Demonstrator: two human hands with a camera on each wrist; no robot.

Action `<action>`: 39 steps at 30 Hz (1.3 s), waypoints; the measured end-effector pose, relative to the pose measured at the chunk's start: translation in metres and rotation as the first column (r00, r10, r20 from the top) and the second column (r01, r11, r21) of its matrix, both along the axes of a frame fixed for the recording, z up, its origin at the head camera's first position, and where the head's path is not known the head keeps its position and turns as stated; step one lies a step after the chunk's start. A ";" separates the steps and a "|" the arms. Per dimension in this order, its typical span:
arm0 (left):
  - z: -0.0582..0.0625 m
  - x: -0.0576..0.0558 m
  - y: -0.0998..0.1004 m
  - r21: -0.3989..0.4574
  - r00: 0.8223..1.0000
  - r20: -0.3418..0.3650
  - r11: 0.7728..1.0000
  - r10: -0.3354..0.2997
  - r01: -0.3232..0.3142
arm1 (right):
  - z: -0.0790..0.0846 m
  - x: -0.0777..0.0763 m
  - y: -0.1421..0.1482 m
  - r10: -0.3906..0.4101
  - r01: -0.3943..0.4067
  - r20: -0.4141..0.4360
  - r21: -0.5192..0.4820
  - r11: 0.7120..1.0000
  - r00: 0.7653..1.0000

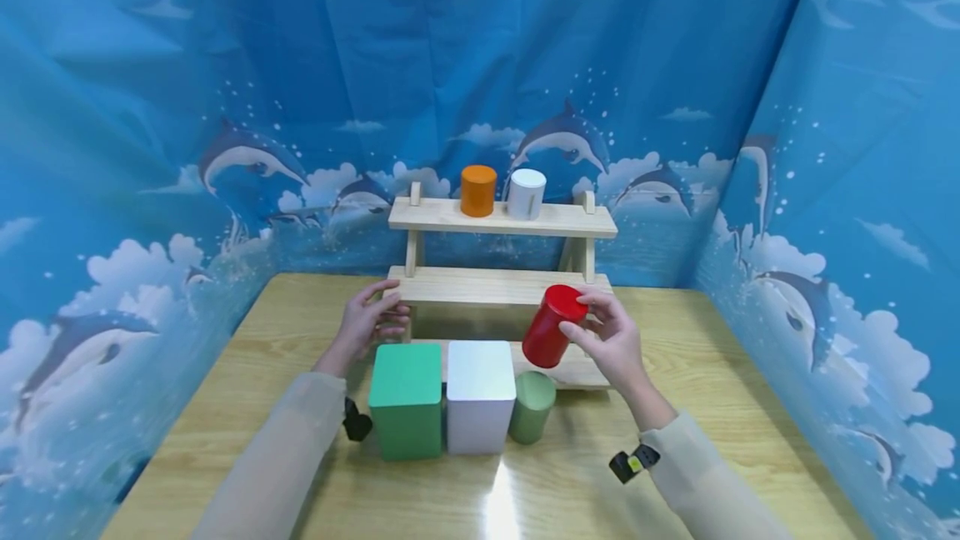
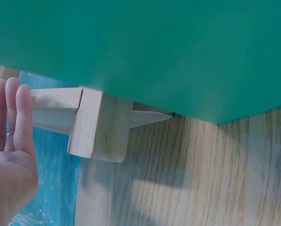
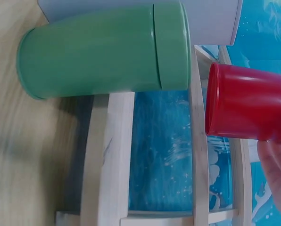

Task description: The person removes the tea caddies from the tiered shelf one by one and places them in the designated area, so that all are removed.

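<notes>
My right hand point(image 1: 613, 338) pinches a red cylindrical canister point(image 1: 553, 326) near its top. The canister is tilted and held up in front of the stand's lower shelves; in the right wrist view the red canister point(image 3: 251, 102) is clear of the green canister. That pale green lidded canister point(image 1: 532, 407) stands upright on the table below it. My left hand point(image 1: 363, 319) is at the left end of the wooden stand's middle shelf point(image 1: 472, 285), holding nothing. In the left wrist view, the fingers point(image 2: 23, 117) are extended beside the wood; whether they touch it is unclear.
A green box point(image 1: 407, 402) and a white box point(image 1: 480, 397) stand side by side before the stand, left of the green canister. An orange canister point(image 1: 477, 191) and a white canister point(image 1: 527, 194) sit on the top shelf. A blue dolphin-print curtain point(image 1: 420, 65) hangs behind.
</notes>
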State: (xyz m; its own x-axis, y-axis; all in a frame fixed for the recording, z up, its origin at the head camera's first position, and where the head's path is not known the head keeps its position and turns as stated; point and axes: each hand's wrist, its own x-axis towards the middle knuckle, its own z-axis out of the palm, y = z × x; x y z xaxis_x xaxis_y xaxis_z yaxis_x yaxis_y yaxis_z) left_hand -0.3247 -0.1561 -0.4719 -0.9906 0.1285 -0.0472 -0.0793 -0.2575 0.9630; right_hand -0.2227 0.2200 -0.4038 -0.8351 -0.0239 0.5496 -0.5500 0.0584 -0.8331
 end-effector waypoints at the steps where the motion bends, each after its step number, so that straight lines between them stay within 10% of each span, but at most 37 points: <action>1: 0.000 0.000 0.000 0.000 1.000 0.001 1.000 0.000 0.000 | -0.001 0.002 0.002 -0.002 0.002 -0.002 -0.012 1.000 1.000; 21: 0.001 0.000 0.001 0.002 1.000 0.018 1.000 0.007 -0.007 | -0.023 0.028 0.046 -0.095 0.097 0.021 -0.183 0.978 0.995; 39: 0.017 0.010 0.002 0.019 0.999 0.024 0.999 -0.047 0.046 | -0.068 0.045 0.075 -0.122 0.129 0.077 -0.104 0.986 0.990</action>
State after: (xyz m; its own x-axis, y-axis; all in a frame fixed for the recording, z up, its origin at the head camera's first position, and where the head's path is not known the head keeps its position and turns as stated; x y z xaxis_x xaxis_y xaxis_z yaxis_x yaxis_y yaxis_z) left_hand -0.3148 -0.1546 -0.4548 -0.9821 0.1756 -0.0681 -0.1146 -0.2704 0.9559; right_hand -0.1774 0.2954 -0.4723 -0.8641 0.1404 0.4833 -0.4842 0.0304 -0.8744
